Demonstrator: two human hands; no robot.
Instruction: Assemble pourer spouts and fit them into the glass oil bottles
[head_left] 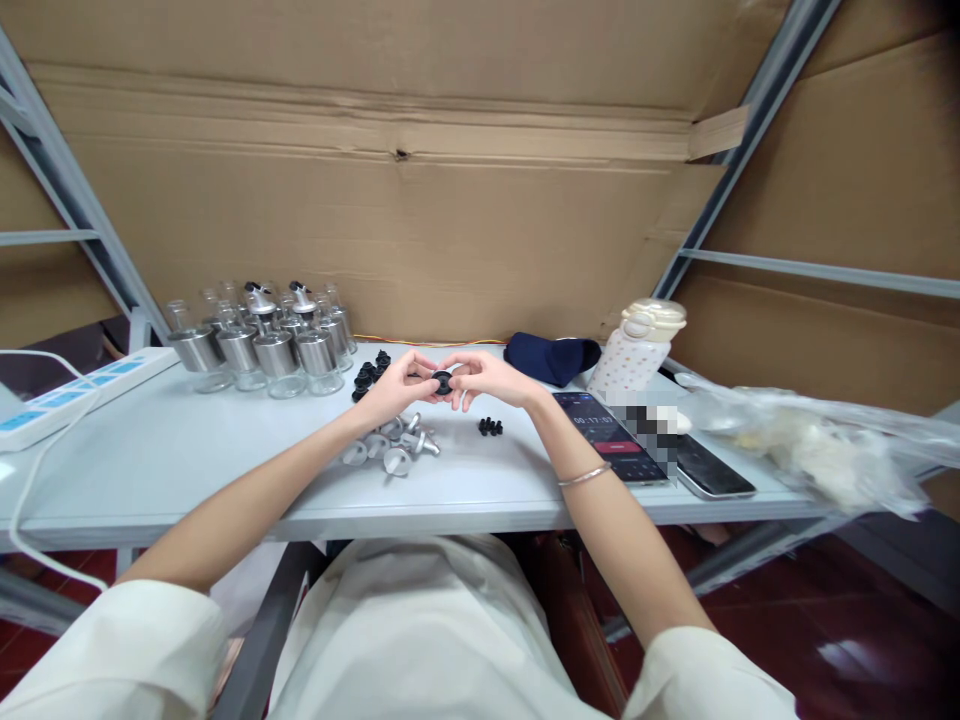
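Between the fingertips of both hands is a small round black stopper (444,382), raised above the table. My left hand (401,385) pinches it from the left, and my right hand (484,380) grips it from the right. Beneath my left hand lies a pile of silver metal pourer caps (397,442) with round discs and short stems. Several black stoppers (367,378) are heaped just beyond my left hand. A cluster of tiny black plugs (490,427) sits on the table below my right hand.
Glass bottles with metal sleeves (276,355) stand at the back left, two topped with pourers. A power strip (82,400) lies far left. On the right are a navy cap (551,358), a dotted bottle (634,350), two phones (611,440) and plastic bags (817,450).
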